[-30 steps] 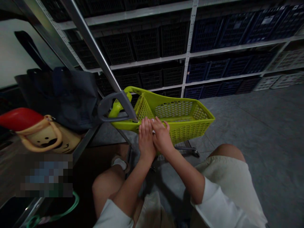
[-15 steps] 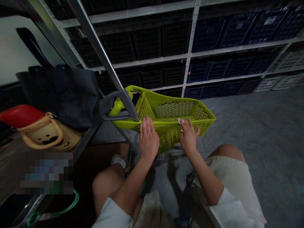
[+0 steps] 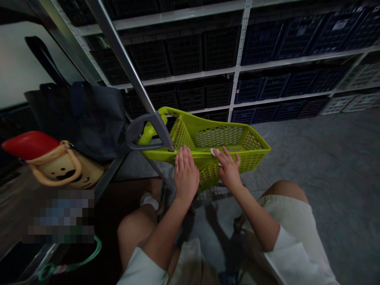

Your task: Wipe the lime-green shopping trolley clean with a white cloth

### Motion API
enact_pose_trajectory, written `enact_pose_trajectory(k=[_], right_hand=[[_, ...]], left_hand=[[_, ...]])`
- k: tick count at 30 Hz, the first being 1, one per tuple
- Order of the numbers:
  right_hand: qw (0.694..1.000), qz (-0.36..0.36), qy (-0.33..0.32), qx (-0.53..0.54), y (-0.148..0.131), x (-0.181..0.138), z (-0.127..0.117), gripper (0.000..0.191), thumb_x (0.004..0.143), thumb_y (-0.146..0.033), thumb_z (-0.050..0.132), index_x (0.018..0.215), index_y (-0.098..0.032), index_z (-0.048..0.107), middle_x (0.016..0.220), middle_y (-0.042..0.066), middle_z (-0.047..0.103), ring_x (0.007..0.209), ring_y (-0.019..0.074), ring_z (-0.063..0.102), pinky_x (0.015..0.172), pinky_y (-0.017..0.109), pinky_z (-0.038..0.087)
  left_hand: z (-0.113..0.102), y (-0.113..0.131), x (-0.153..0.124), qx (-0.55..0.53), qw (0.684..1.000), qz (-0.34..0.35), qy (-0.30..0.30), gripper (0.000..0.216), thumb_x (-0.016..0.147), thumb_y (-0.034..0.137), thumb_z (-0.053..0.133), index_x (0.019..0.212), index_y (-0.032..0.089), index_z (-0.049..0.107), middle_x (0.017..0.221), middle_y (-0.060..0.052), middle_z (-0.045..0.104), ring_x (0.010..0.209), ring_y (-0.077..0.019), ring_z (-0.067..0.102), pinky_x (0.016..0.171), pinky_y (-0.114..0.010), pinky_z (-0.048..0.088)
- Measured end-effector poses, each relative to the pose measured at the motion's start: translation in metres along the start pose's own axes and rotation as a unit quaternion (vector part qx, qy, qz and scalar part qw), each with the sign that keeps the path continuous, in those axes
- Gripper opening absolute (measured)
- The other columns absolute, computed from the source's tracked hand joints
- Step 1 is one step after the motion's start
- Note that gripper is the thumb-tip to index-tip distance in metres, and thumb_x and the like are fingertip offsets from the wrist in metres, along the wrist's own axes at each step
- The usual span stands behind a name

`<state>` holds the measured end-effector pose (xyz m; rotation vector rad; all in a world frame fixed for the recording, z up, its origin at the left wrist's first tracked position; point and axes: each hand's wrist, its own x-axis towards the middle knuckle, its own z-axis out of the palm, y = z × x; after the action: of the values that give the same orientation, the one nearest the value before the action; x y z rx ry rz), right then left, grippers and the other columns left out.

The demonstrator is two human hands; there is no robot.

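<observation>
A yellow-green plastic shopping cart (image 3: 249,157) stands in front of my knees, its basket walls full of holes. My left hand (image 3: 187,174) lies flat on the near side just under the rim, fingers straight and together, with nothing seen in it. Farther right along the same rim, my right hand (image 3: 230,168) presses a small white wipe (image 3: 215,152) against the edge. Most of that wipe is hidden under the fingers. The cart's basket shows nothing inside.
Behind the cart runs a white metal rack (image 3: 237,71) with black and dark blue crates. A grey pole (image 3: 127,59) ends in a grey loop (image 3: 148,132) by the cart's handle. To the left are a dark bag (image 3: 95,122) and a red-topped cartoon-face bag (image 3: 62,162).
My right hand has slid left along the rim with the wipe, closer to my left hand. The left hand stays in place on the cart.
</observation>
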<state>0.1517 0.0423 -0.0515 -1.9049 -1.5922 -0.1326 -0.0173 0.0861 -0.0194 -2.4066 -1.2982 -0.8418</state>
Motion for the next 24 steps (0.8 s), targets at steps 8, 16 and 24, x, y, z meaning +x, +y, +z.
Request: enact_pose_trajectory(k=[8,16,24], right_hand=[[0.992,0.115,0.046,-0.032,0.030,-0.008,-0.009,0.066,0.081,-0.004,0.039,0.143,-0.024,0.052,0.146,0.008,0.058,0.149,0.0257,0.032,0.115,0.060,0.020],[0.995,-0.053,-0.037,0.080,-0.086,0.011,-0.006,0.064,0.084,-0.006,0.040,0.146,-0.021,0.047,0.152,0.009,0.052,0.152,0.0215,0.026,0.120,0.052,0.013],[0.999,0.036,0.004,-0.007,0.007,-0.011,-0.007,0.074,0.079,-0.002,0.040,0.149,-0.028,0.042,0.152,0.003,0.051,0.152,0.0222,0.026,0.118,0.057,0.016]], left_hand=[[0.000,0.007,-0.002,-0.002,1.000,0.006,-0.001,0.068,0.092,0.014,0.045,0.154,-0.005,0.022,0.161,-0.025,0.031,0.153,-0.0330,0.022,0.124,-0.053,0.026],[0.005,0.005,-0.001,0.014,1.000,-0.011,0.007,0.059,0.094,0.012,0.037,0.153,0.004,0.032,0.158,-0.021,0.039,0.152,-0.0289,0.026,0.122,-0.051,0.030],[0.000,0.004,0.000,-0.004,1.000,0.004,0.007,0.068,0.092,0.015,0.045,0.154,-0.002,0.024,0.160,-0.024,0.033,0.152,-0.0341,0.025,0.123,-0.053,0.027]])
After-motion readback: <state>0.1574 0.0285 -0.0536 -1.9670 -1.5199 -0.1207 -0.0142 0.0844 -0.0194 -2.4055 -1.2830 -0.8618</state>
